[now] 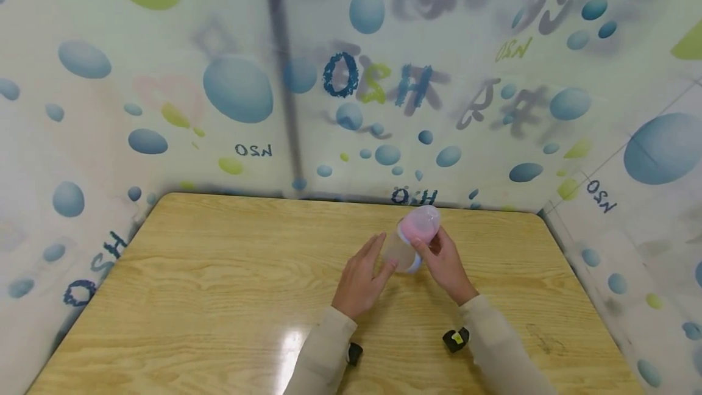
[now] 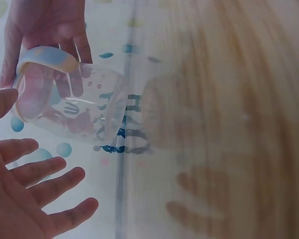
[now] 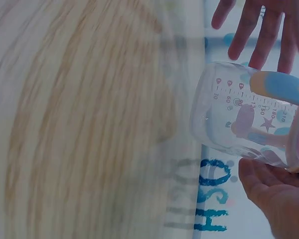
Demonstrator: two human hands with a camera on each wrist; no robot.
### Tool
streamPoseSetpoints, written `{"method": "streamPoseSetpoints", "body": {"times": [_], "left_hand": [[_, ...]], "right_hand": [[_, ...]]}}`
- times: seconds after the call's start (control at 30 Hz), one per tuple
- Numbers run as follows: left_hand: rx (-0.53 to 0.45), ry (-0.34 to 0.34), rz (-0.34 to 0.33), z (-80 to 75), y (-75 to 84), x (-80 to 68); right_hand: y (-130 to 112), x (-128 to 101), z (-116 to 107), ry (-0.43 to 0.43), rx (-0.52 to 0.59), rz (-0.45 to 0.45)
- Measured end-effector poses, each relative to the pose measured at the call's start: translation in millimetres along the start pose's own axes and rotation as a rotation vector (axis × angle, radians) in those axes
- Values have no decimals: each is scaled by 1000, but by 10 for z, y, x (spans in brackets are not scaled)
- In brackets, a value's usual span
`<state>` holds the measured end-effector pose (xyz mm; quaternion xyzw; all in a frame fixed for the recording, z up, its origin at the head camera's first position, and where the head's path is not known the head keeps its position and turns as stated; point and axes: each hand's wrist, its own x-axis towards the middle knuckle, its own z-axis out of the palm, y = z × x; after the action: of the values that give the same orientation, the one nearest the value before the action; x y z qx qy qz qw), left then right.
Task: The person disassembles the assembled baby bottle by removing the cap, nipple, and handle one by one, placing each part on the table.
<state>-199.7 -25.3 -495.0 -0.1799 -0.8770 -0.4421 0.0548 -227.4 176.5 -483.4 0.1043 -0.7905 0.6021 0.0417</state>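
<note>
A clear baby bottle (image 1: 399,250) with a translucent pink cap (image 1: 422,222) is tilted above the far right part of the table. My right hand (image 1: 448,266) grips it near the cap, thumb on the near side. In the right wrist view, measuring marks and a star are printed on the bottle (image 3: 224,117), and a blue-and-orange handle (image 3: 279,85) curves along its side. My left hand (image 1: 358,282) is beside the bottle's body on the left, its fingers spread and extended in the left wrist view, with nothing in the palm.
The wooden table (image 1: 192,273) reaches back to a wall (image 1: 241,29) printed with blue and green bubbles and letters. A similar side wall (image 1: 631,249) borders the right edge. Small black devices (image 1: 456,340) sit at both wrists.
</note>
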Motion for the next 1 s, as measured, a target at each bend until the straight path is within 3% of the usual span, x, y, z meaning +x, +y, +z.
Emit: {"method": "streamPoseSetpoints", "body": {"times": [0.53, 0.8, 1.0], "left_hand": [[-37, 28, 45, -44, 26, 12], [-66, 47, 27, -82, 80, 10], [-88, 84, 66, -102, 90, 18]], "right_hand": [[-202, -91, 117, -20, 83, -2], [-268, -124, 143, -11, 132, 17], [-307, -158, 146, -3, 187, 17]]}}
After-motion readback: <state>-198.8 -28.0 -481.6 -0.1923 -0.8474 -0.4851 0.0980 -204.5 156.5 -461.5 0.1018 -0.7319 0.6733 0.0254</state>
